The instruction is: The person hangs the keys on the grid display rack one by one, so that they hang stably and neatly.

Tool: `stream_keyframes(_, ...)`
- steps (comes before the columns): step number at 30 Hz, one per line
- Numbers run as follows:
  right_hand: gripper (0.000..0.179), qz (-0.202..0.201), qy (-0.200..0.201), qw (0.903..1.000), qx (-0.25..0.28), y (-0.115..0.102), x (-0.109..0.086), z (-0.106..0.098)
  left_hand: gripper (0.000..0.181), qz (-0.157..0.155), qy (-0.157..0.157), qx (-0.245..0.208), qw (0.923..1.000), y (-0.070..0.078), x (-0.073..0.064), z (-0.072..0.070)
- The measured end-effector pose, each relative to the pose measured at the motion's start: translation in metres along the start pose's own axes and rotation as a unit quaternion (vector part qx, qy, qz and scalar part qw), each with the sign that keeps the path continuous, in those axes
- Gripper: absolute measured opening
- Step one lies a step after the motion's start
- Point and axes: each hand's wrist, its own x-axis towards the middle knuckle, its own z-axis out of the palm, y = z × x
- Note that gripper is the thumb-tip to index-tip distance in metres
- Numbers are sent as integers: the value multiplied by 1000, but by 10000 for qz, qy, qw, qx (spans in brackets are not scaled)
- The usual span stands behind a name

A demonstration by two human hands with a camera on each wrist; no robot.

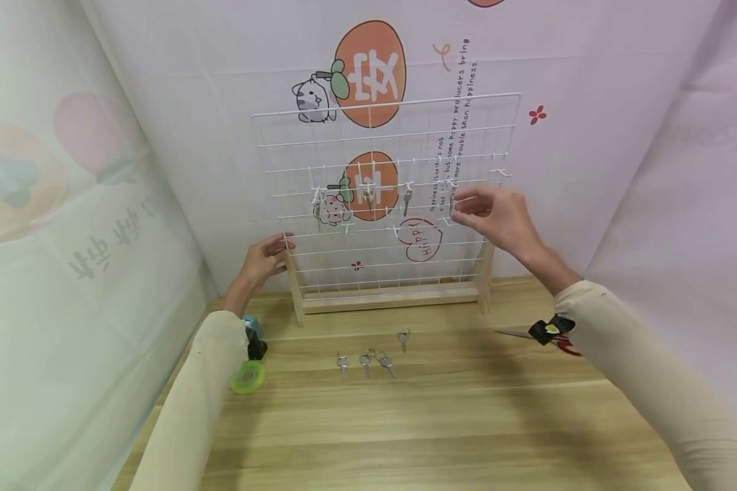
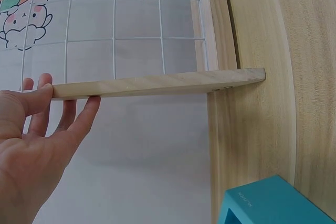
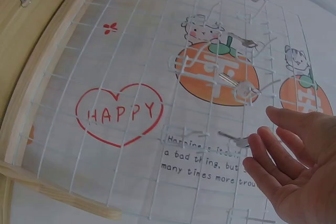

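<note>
A white wire grid rack (image 1: 381, 247) stands upright in a wooden frame. My left hand (image 1: 265, 259) grips its wooden side post (image 2: 157, 83), thumb on one face and fingers on the other. Beside the grid's right part is my right hand (image 1: 497, 215), thumb and fingers apart. Close to its fingertips a key (image 3: 233, 138) hangs from a white hook; whether they touch cannot be told. Farther left hang a second key (image 1: 407, 200), a third key (image 1: 370, 198) and another key (image 1: 318, 213). Other white hooks (image 1: 347, 228) show no key.
Several loose keys (image 1: 365, 361) lie on the wooden table (image 1: 405, 429) before the rack. Red-handled scissors (image 1: 516, 333) lie at right, partly behind my right wrist. A green tape roll (image 1: 248, 377) is near my left forearm. A printed white cloth (image 1: 221, 136) hangs behind.
</note>
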Motion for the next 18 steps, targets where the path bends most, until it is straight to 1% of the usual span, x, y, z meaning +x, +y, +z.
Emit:
stream_keyframes(5,32,-1,-235,9997,100,2,-9,15,53,38,4,26,10000,0,-1,-1)
stream_keyframes(12,30,89,-567,9983,132,11,-23,41,52,-29,21,45,10000,-1,-1,0)
stream_keyframes(18,30,-30,-943,9954,184,22,-35,65,53,45,-6,-44,10000,0,-1,1)
